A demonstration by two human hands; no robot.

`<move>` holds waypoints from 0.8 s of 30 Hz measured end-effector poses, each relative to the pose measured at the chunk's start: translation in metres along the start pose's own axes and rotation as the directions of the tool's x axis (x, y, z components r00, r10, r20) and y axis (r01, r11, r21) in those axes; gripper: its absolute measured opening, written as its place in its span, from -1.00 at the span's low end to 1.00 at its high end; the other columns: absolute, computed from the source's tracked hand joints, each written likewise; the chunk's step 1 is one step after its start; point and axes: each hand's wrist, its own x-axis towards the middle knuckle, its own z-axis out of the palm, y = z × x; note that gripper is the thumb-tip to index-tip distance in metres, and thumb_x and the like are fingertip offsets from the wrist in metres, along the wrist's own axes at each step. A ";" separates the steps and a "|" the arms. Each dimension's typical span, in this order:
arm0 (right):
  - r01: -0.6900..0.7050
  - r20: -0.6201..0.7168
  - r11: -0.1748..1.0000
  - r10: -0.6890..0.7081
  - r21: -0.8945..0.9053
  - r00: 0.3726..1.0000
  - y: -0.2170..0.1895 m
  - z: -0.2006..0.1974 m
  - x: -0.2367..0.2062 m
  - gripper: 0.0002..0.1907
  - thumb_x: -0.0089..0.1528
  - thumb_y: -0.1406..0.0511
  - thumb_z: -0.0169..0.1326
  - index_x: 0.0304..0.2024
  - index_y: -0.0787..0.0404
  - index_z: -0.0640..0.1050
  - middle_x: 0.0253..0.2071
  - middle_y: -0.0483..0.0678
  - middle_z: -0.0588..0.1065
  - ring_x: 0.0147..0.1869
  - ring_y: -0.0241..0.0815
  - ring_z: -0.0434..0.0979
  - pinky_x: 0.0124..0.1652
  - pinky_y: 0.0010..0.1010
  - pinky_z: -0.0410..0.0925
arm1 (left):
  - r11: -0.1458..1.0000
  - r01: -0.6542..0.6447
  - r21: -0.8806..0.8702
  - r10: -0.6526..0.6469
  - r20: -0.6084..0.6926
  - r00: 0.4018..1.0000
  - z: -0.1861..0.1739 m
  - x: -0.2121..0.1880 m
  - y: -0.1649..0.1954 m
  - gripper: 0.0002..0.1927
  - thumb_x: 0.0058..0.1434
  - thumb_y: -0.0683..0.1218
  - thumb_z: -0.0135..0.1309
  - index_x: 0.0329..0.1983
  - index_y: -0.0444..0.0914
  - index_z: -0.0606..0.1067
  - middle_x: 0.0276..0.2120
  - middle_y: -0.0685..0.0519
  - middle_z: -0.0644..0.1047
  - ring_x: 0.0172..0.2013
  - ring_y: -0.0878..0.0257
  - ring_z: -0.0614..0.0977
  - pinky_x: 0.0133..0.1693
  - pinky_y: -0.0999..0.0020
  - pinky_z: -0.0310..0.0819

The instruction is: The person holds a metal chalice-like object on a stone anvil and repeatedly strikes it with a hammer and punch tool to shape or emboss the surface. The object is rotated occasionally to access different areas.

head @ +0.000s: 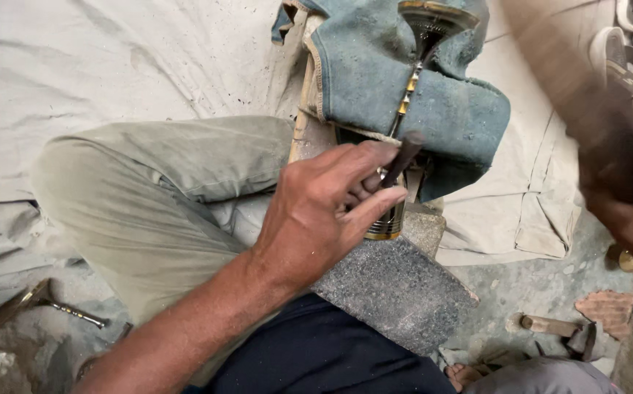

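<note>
While I am sitting on the floor, my left hand (316, 211) is pinching a dark punch (397, 162) between thumb and fingers (382, 201), its tip angled against a brass goblet-shaped piece (413, 76). The goblet is lying stem-down across a blue cloth (448, 109), its base just behind my fingers. Below the cloth, a grey stone block (397, 292) is resting against my knee. My right hand (623, 182) is blurring to the right of the cloth; I cannot tell its grip.
</note>
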 end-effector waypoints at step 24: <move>-0.015 -0.356 0.672 0.411 0.741 0.839 -0.039 0.094 -0.104 -0.83 0.17 0.49 0.23 -0.26 0.19 0.52 -0.21 -0.21 0.55 -0.23 -0.37 0.61 -0.24 -0.47 0.54 | 0.960 -0.279 0.041 0.227 0.477 0.849 -0.003 0.042 0.000 -0.64 0.24 -0.03 0.26 0.10 -0.11 0.54 -0.30 0.15 0.62 -0.36 0.25 0.68 -0.28 0.27 0.64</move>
